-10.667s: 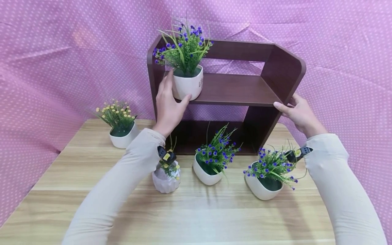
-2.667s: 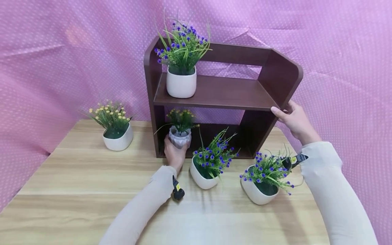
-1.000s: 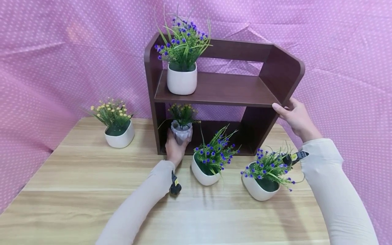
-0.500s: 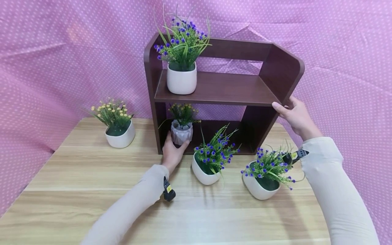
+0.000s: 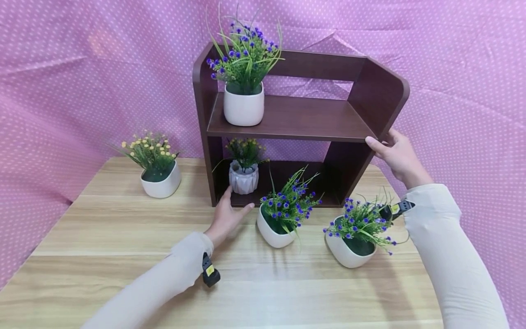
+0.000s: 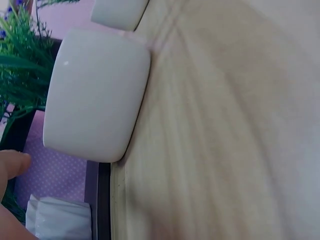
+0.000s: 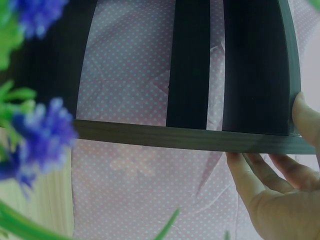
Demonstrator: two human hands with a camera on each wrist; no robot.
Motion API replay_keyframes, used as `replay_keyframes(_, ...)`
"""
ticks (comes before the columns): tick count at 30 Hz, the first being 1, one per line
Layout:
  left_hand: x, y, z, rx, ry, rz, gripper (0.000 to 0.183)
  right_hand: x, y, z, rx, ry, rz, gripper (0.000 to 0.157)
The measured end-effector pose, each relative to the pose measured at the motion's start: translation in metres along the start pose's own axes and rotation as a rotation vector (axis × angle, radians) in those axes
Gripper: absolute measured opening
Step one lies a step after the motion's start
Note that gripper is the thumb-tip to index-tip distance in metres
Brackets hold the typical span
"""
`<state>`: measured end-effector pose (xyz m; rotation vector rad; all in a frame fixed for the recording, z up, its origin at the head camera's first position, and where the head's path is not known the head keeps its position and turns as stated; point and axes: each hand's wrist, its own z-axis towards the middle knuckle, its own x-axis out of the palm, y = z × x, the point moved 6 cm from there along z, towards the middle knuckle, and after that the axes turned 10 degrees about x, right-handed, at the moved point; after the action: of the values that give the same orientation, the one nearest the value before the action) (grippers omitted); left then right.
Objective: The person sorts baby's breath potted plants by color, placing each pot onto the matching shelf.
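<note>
In the head view, a dark brown two-tier shelf (image 5: pixel 316 118) stands at the back of the table. My right hand (image 5: pixel 400 160) grips its right side panel, thumb at the front edge; in the right wrist view several fingers (image 7: pixel 240 175) lie against the panel's (image 7: pixel 150 137) outer face. A grey ribbed pot (image 5: pixel 244 179) with yellow flowers stands upright on the lower tier, at the left. Just in front of it is my left hand (image 5: pixel 225 219), thumb and fingers spread, holding nothing; a fingertip is close to the pot, contact unclear. A white pot (image 5: pixel 244 109) with purple flowers sits upper left.
Two white pots with purple flowers, one in the middle (image 5: pixel 273 233) and one at the right (image 5: pixel 349 253), stand in front of the shelf. A white pot with yellow flowers (image 5: pixel 161 183) stands left of it. Pink dotted cloth (image 5: pixel 82 91) hangs behind the table (image 5: pixel 102 256).
Earlier the left hand was at the white pot on the upper tier, then put the grey pot onto the lower tier. It has let go and drawn back; the right hand stays on the shelf.
</note>
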<state>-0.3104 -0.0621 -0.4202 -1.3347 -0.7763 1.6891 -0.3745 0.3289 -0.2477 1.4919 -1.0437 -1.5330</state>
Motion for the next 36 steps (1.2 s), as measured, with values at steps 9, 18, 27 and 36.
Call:
replay_keyframes(9,0.015,0.001,-0.026,-0.074,0.167,-0.090,0.097,0.000,-0.001,-0.001,-0.006,-0.001,0.012,0.067)
replay_keyframes(18,0.035,-0.006,-0.050,-0.066,0.230,-0.116,0.108,0.000,-0.001,-0.002,-0.004,-0.020,-0.007,0.067)
replay_keyframes(27,0.048,-0.008,-0.061,-0.023,0.201,-0.119,0.114,0.001,0.000,-0.003,-0.006,-0.015,0.009,0.067)
replay_keyframes(36,0.055,-0.013,-0.058,0.060,0.165,-0.146,0.113,0.000,-0.001,-0.004,-0.004,-0.017,0.013,0.067)
